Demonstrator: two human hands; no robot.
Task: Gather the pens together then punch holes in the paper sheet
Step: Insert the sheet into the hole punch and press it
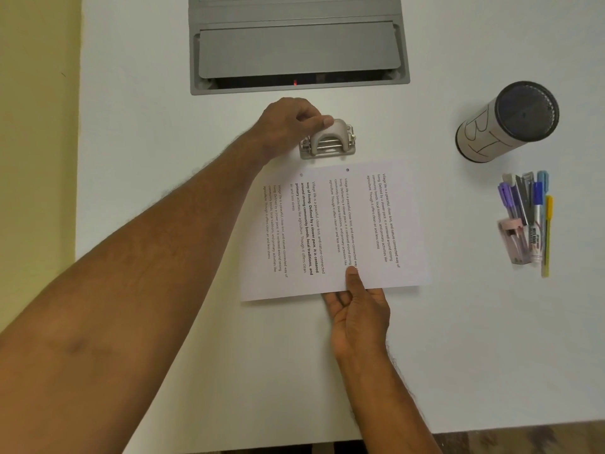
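Observation:
A printed paper sheet lies in the middle of the white table, with two small round holes near its far edge. Just beyond that edge stands a metal hole punch, apart from the sheet. My left hand grips the punch's lever from the left. My right hand pinches the sheet's near edge, thumb on top and fingers underneath. Several pens lie bunched side by side at the right of the table.
A dark mesh pen cup with a paper label lies on its side at the back right. A grey cable hatch is set into the table behind the punch. The table's near edge runs at lower right.

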